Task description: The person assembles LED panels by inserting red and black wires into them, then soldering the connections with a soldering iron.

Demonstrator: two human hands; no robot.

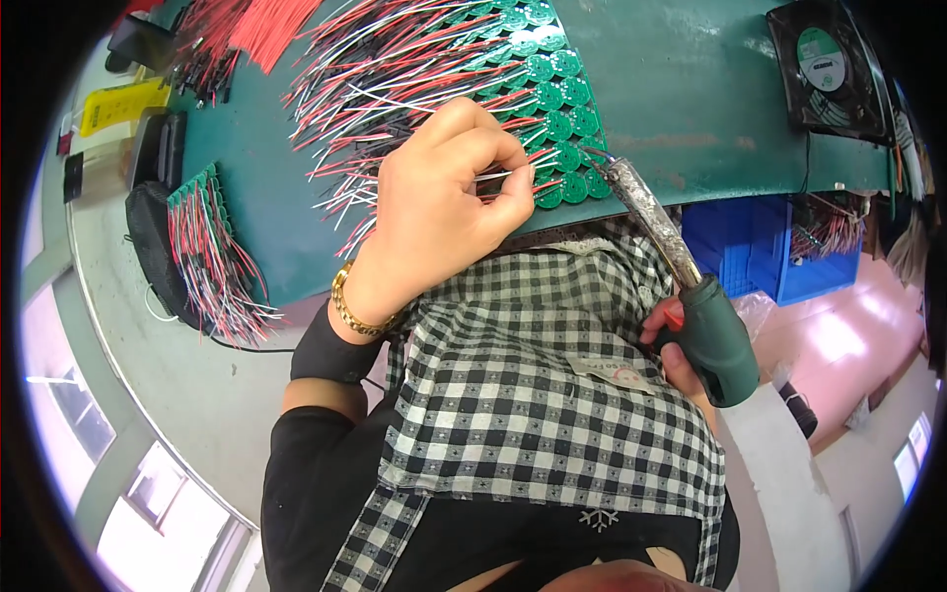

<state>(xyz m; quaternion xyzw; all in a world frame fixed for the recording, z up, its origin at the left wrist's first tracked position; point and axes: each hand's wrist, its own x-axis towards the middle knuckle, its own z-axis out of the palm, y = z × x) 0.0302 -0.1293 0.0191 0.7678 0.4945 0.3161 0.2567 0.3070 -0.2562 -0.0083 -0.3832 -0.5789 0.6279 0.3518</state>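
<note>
Pinching a thin white wire [498,177] between thumb and forefinger, the left hand [439,212] is closed on it at the near edge of the green table [681,89], a gold bracelet [352,311] on its wrist. Wire end lies against a round green circuit board [565,158], one of a sheet of round green boards [552,69] running up the table. Right hand [681,360] is wrapped shut around the dark green handle of a soldering iron [681,276]; its crusted metal barrel slants up and left, tip [595,155] just beside the same board and near the left fingertips. Red, white and black wires [395,69] fan leftward from the boards. Second, smaller wired strip [202,242] lies at the table's left edge. Loose red wire bundle [261,30] sits at the far left. Black fan [827,69] stands at the far right. Blue crate [764,252] sits below the table. Checked apron [543,395] fills the foreground.
</note>
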